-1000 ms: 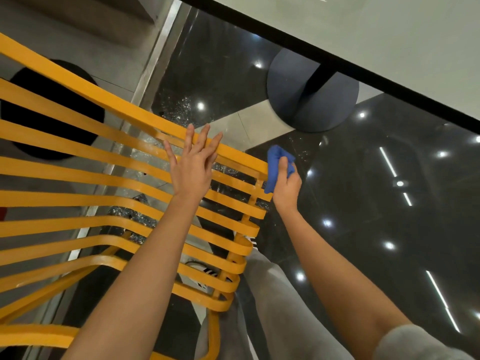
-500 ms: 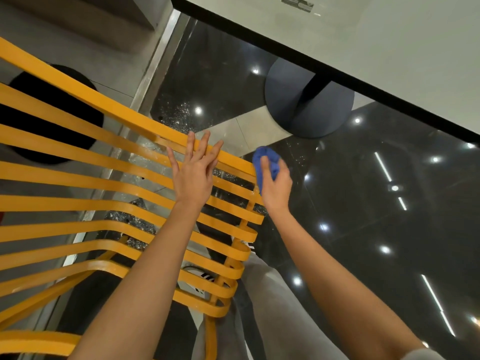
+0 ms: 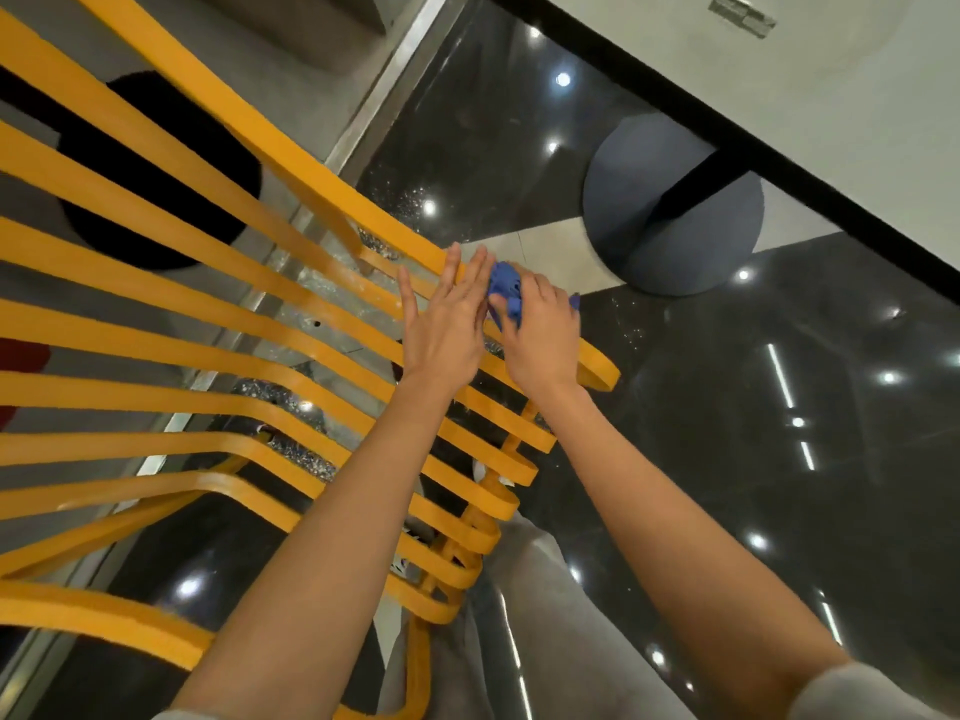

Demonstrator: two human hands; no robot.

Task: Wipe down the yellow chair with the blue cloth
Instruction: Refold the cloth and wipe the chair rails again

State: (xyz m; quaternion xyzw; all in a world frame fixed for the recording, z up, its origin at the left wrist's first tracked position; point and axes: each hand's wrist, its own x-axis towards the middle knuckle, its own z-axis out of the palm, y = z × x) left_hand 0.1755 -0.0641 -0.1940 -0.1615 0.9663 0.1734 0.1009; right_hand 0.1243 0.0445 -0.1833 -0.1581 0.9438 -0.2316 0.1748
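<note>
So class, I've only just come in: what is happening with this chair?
A person is wiping a yellow slatted chair. The right hand grips a bunched blue cloth and presses it on the top slat, close to that slat's looped end. The left hand lies flat right beside it, fingers straight, on the same upper slats, seemingly steadying the chair. Under the slats is glossy dark floor, with a round table base nearby.

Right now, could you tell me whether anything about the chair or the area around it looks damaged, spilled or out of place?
Nothing stands out. The yellow chair has even, unbroken slats; the right hand holds the blue cloth on the top slat beside the flat left hand. The floor's bright spots look like light reflections.
</note>
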